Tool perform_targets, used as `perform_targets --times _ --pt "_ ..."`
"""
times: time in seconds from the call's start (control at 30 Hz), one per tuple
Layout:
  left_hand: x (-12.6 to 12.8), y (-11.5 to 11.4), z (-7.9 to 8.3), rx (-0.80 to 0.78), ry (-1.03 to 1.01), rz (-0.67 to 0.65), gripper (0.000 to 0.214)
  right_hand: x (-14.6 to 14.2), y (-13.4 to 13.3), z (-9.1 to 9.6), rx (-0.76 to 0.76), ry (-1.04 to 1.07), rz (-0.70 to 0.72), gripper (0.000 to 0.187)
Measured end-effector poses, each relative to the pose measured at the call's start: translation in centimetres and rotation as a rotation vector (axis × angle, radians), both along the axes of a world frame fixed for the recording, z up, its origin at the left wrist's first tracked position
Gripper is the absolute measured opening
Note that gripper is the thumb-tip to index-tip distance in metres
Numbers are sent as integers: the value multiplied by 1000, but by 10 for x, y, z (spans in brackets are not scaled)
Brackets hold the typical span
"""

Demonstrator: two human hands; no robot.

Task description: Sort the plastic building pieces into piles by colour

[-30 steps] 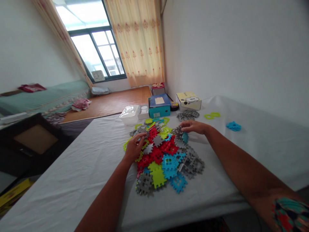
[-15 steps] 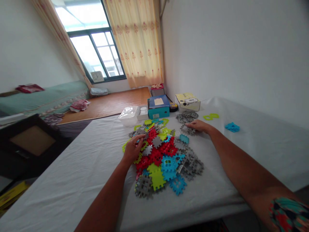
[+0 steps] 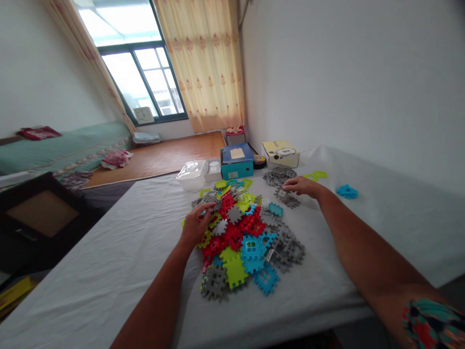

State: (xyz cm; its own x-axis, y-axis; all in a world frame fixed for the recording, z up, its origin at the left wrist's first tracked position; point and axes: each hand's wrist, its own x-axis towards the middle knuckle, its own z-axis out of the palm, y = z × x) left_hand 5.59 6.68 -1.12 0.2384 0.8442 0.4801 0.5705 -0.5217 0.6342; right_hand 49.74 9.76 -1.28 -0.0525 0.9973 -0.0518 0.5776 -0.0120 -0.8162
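Observation:
A heap of interlocking plastic building tiles in red, blue, lime green and grey covers the middle of the table; a red tile (image 3: 232, 236) and a blue tile (image 3: 252, 247) lie in it. My left hand (image 3: 198, 222) rests at the heap's left edge, fingers stretched toward some grey tiles, holding nothing I can see. Beyond the heap's right side, my right hand (image 3: 301, 186) pinches a grey building tile (image 3: 287, 198). Just behind it lies a pile of grey tiles (image 3: 279, 176).
Lime green tiles (image 3: 319, 174) and a small blue stack (image 3: 347, 191) lie farther right. At the back stand a clear plastic container (image 3: 192, 173), a blue box (image 3: 237, 168) and a yellow box (image 3: 280, 154). A wall (image 3: 348, 87) borders the right side.
My right hand has shifted slightly right, with the grey tile now showing more below its fingers. My left hand has drawn back a little to the left. The view has shifted slightly.

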Motion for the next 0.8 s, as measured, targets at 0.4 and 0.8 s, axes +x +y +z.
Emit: perform_targets --times 0.4,0.8 --pt "-6 4 2 -2 -38 41 32 -8 18 -6 79 276 -399 30" --pt "-13 10 -1 -50 -75 82 34 13 -9 12 -151 -400 171 52"
